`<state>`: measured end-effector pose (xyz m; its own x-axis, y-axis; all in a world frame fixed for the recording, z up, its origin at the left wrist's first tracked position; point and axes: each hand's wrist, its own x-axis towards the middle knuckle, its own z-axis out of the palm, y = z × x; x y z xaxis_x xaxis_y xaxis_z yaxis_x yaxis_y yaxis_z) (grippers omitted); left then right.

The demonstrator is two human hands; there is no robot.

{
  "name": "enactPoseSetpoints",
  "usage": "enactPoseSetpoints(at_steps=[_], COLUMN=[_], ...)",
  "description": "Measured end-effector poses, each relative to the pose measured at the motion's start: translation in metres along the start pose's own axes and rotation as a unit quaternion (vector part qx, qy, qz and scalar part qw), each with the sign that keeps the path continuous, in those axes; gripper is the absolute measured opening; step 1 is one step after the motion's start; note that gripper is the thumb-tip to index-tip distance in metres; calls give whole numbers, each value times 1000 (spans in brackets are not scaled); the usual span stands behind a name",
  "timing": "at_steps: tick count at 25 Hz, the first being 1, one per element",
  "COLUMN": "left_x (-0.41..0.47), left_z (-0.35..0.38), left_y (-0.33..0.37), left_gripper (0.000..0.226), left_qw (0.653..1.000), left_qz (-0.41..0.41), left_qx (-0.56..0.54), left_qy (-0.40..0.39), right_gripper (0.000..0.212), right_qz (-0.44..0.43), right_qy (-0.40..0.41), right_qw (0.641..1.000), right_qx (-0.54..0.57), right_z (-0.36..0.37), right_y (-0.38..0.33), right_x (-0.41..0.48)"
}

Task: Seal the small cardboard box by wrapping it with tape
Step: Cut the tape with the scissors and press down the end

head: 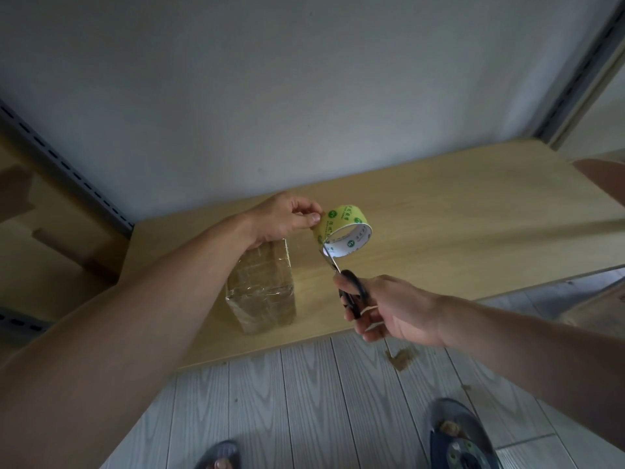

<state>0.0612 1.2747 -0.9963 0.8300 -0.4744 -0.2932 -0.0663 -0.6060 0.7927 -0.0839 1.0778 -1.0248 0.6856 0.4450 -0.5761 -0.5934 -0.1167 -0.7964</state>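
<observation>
The small cardboard box [260, 289] stands on the desk [456, 225], brown, its faces glossy and wrinkled under clear tape. Just beyond the box, the left hand [287, 220] has its grip pinched on the yellow-green tape roll [345, 228]. Right of the box, the right hand [395, 311] has its grip clamped round black-handled scissors [351, 282], whose blades meet the roll's near edge.

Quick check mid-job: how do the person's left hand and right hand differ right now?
The left hand pinches the yellow roll of tape with green print; the right hand grips the black-handled scissors. The left hand is over the far end of the tape-wrapped small cardboard box; the right hand is nearer, over the front edge of the light wooden table. Both are bare and raised, meeting where the blades reach the roll.
</observation>
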Motion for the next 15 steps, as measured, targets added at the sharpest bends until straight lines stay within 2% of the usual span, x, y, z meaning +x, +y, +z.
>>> enactPoseSetpoints(at_steps=[10, 15], left_x=[0, 0], left_z=[-1, 0], left_y=[-3, -2], left_gripper=[16, 18], left_qw=[999, 999], left_qz=[10, 30], left_qx=[-43, -22], left_qy=[11, -1], right_gripper=[47, 40], right_qz=[-4, -17], right_qy=[67, 112], right_qw=[998, 994], right_qx=[-11, -7], right_z=[24, 30], right_y=[-19, -29], right_x=[16, 19])
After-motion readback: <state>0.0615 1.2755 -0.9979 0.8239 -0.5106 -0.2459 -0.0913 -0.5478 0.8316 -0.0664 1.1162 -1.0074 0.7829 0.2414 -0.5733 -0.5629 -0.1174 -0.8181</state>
